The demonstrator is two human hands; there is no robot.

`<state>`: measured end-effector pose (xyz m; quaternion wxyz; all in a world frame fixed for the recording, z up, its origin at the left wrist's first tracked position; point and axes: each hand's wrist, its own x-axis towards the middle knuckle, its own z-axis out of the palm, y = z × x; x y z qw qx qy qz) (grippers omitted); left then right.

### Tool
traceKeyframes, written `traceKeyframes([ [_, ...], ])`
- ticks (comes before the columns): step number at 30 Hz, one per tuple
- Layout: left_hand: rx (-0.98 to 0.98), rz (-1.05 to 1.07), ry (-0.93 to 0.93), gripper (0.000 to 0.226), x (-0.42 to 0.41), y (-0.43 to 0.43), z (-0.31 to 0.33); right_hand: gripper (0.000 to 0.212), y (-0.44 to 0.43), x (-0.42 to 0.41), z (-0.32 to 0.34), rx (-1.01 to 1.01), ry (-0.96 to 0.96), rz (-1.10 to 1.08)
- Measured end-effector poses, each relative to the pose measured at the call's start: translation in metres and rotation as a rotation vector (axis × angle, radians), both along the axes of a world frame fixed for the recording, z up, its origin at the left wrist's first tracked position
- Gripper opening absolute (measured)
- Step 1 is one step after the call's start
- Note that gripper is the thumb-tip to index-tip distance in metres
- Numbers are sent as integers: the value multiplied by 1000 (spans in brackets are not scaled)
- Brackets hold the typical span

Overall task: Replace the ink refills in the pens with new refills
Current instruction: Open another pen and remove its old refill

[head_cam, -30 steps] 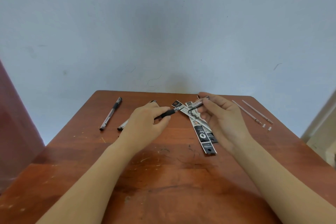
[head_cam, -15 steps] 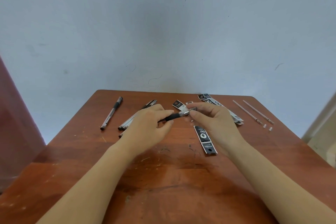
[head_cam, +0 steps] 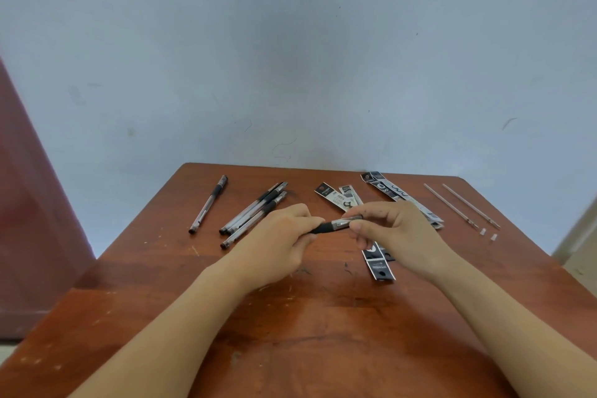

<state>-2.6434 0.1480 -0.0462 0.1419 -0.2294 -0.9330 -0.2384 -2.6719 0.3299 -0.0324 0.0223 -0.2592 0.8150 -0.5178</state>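
Both hands hold one pen [head_cam: 334, 225] level above the middle of the wooden table [head_cam: 310, 333]. My left hand [head_cam: 277, 242] grips its black rubber grip end. My right hand [head_cam: 397, 229] pinches its clear barrel between thumb and fingers. Left of the hands lie three pens in a bundle [head_cam: 255, 212] and a single pen [head_cam: 209, 203] farther left. Black-and-white refill packets [head_cam: 340, 197] lie behind the hands, more packets [head_cam: 403, 197] at the back right, and one packet [head_cam: 378, 263] under my right wrist.
Two thin bare refills [head_cam: 462, 205] lie near the table's right edge, with two small clear caps [head_cam: 488, 234] beside their tips. A blue-grey wall stands right behind the table. A dark red surface [head_cam: 29, 203] rises at the left.
My right hand has moved in and closed on the pen barrel, joining it to the part in my left hand. Both hands have sunk slightly toward the table.
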Motion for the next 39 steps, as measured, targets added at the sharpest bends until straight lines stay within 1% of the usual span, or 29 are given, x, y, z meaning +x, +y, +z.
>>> traceKeyframes([
  [6, 50, 12, -4, 31, -2, 0, -1, 27, -2, -1, -2, -20, 18, -14],
  [14, 21, 43, -9, 33, -2, 1, -3, 24, -3, -5, -6, -4, 24, -17],
  [18, -13, 66, 21, 33, -4, -2, -3, 25, -6, -6, -8, 20, 50, -44],
  [20, -38, 98, 50, 32, -6, -3, -3, 24, -11, -6, -10, 25, 88, -88],
  [22, -19, 212, 92, 32, -9, -8, 0, 14, -16, -5, -13, 57, 127, -141],
  [24, 37, 433, 142, 30, -13, -18, 4, 31, -20, -4, -18, 143, 190, -175],
  [26, 56, 679, 163, 29, -15, -36, 7, 41, -21, -2, -21, 306, 278, -124],
  [27, 56, 775, 153, 29, -16, -45, 7, 44, -22, 0, -24, 404, 318, -77],
  [29, 55, 910, 75, 32, -17, -62, 5, 50, -24, 5, -29, 572, 392, 22],
  [30, 39, 957, 20, 33, -18, -70, 2, 57, -26, 8, -31, 642, 410, 67],
  [32, 10, 1014, -66, 31, -20, -82, -3, 82, -31, 13, -36, 748, 434, 137],
  [33, 27, 1027, -96, 29, -21, -86, -5, 94, -33, 15, -38, 780, 421, 161],
  [34, 62, 1036, -116, 27, -22, -90, -7, 101, -34, 17, -38, 801, 402, 169],
  [36, 119, 1048, -138, 25, -24, -96, -11, 103, -34, 17, -38, 816, 381, 168],
  [39, 147, 1059, -163, 23, -24, -99, -14, 102, -34, 16, -39, 822, 397, 168],
])
